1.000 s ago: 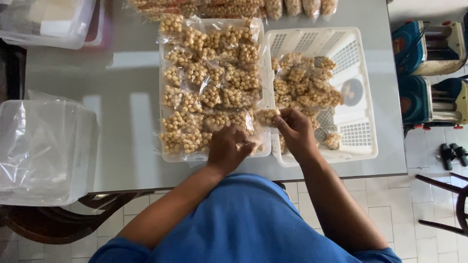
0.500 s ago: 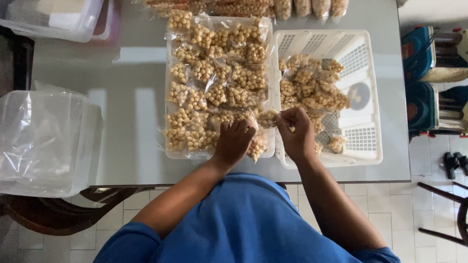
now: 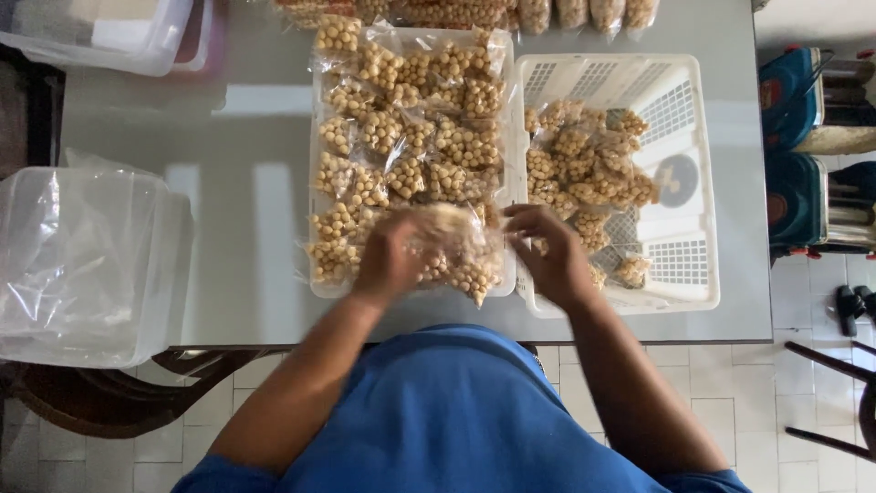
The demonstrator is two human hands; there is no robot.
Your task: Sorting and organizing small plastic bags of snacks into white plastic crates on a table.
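Note:
My left hand [image 3: 387, 262] is blurred with motion over the near end of a white tray [image 3: 316, 187] packed with clear packets of round tan snack balls. It grips one such packet [image 3: 449, 239], which lies smeared across the tray's near right corner. My right hand [image 3: 547, 254] hovers over the near left part of a white slotted basket [image 3: 704, 228], fingers loosely curled and apart, with nothing visible in them. Several loose packets of snack balls [image 3: 584, 169] lie in that basket.
A large clear plastic box [image 3: 87, 265] sits at the table's left edge. Another clear box [image 3: 109, 32] stands at the far left, and more snack packets [image 3: 511, 11] line the far edge. Coloured machines [image 3: 817, 146] and a chair [image 3: 844, 393] stand to the right.
The packet held between both hands has gone to my left hand, which swept left and nearer over the tray. My right hand let go and stayed over the basket's corner.

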